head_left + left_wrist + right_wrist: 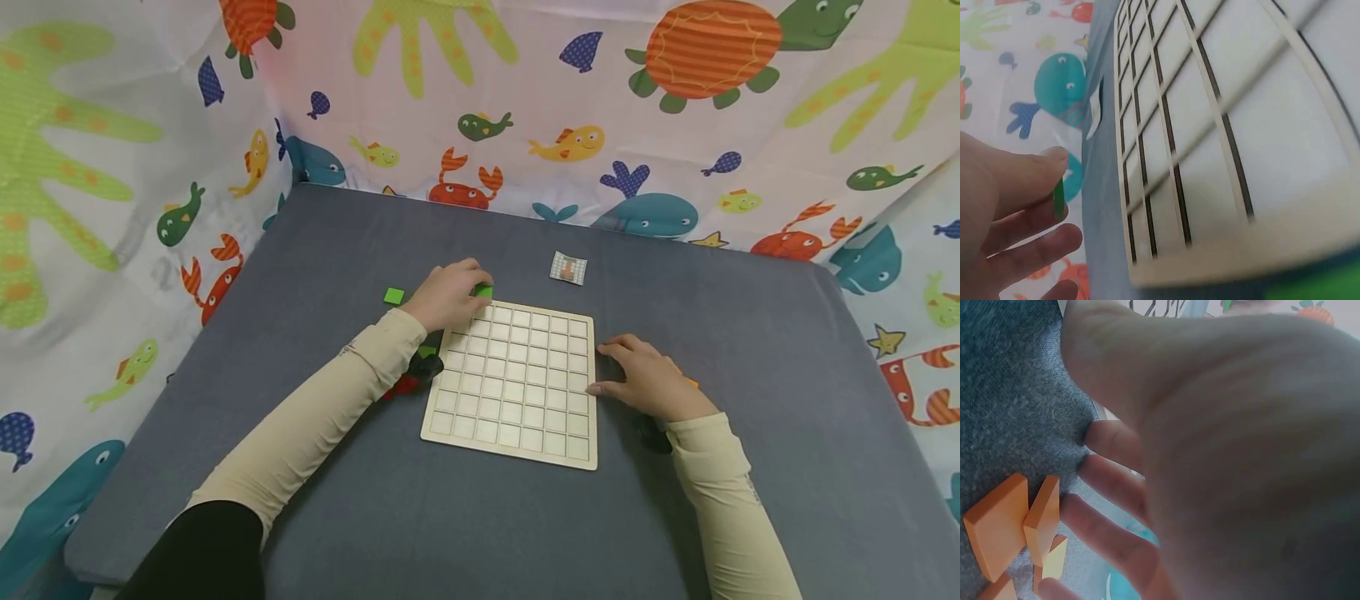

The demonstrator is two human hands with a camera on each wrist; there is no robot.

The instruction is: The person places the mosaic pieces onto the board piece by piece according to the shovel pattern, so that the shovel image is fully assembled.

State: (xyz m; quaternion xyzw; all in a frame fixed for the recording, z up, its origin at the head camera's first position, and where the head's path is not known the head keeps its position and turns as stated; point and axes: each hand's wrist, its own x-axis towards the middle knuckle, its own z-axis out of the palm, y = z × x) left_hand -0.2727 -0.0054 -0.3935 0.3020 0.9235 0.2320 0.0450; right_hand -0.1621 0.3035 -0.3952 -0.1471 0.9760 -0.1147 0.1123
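My left hand (pixel 450 293) pinches a green square tile (pixel 483 291) between thumb and fingers, at the far left corner of a pale wooden grid board (pixel 510 455). In the left wrist view that tile (pixel 1059 199) shows edge-on under the thumb. The board's square cells hold no coloured tiles. At the board's right edge rests my right hand (pixel 651 379), thumb and fingertips spread along the rim. Beside its fingers in the right wrist view lie several orange tiles (pixel 999 525), mostly covered by the hand in the head view.
One green tile (pixel 393 296) lies left of the board, and red tiles (pixel 405 385) lie partly under the left forearm. Beyond the board is a small printed card (pixel 568 268). A cloth with sea animals (pixel 480 50) hangs around the grey table (pixel 480 533).
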